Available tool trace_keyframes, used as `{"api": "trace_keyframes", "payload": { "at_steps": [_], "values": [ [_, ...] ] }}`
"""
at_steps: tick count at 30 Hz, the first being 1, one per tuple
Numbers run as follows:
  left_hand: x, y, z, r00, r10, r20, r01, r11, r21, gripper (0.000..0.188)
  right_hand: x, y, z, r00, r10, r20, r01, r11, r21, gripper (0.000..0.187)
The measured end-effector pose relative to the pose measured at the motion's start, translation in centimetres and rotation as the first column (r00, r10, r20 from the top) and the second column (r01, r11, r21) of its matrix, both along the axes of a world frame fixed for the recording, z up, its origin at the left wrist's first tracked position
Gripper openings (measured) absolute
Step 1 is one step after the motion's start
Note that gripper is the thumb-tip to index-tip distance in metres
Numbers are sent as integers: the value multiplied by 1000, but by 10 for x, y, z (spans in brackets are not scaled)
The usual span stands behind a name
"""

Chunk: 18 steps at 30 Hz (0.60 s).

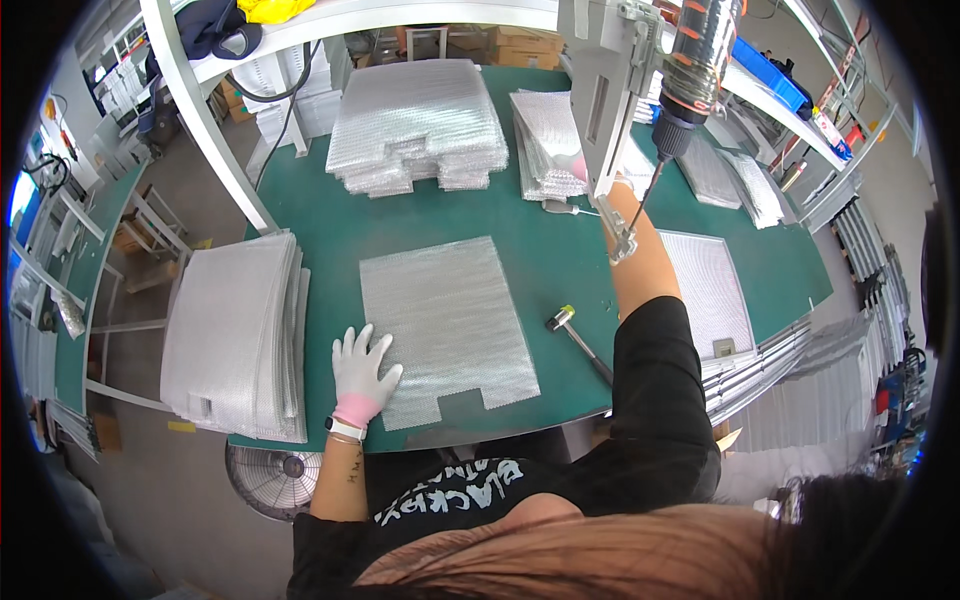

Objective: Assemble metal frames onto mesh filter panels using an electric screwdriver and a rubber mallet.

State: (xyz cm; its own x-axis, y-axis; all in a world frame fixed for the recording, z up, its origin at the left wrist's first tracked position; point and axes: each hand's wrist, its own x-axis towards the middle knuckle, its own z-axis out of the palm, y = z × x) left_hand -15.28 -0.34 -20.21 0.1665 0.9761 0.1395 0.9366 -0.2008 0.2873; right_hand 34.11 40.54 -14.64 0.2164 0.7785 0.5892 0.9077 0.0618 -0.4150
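Observation:
A silvery mesh sheet (445, 320) with a notch in its near edge lies flat on the green table (310, 215). My left hand (362, 370), in a white glove with a pink cuff, rests with fingers spread at the sheet's left edge. Reaching far across the table, my right hand (576, 168) is at a pile of narrower mesh pieces (542, 125). A metal bracket (603, 90) hides most of that hand, so its fingers do not show. Beside the pile lies a small screwdriver (560, 208).
A power screwdriver (690, 70) hangs over my right forearm. Tall mesh stacks stand at the back (415, 115) and left (232, 335). A mallet (563, 318) and a framed mesh panel (708, 290) lie to the right. A fan (275, 478) stands below the front edge.

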Motion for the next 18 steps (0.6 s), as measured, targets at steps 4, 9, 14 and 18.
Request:
{"api": "trace_keyframes", "payload": {
  "at_steps": [4,9,14,18],
  "values": [
    [-3,3,0,1000,-16,12,16,1000,-9,56,62,20,2,998,-13,62,3,989,146,57],
    [-5,-1,2,999,-8,48,9,999,-30,55,100,-59,-41,995,0,101,-29,959,282,55],
    [11,-2,51,990,35,-134,-31,999,31,58,-114,-252,104,865,399,-305,-300,898,323,66],
    [59,-10,52,753,-235,615,91,962,257,73,-173,-355,39,672,676,-301,-481,708,517,110]
  ]
}}
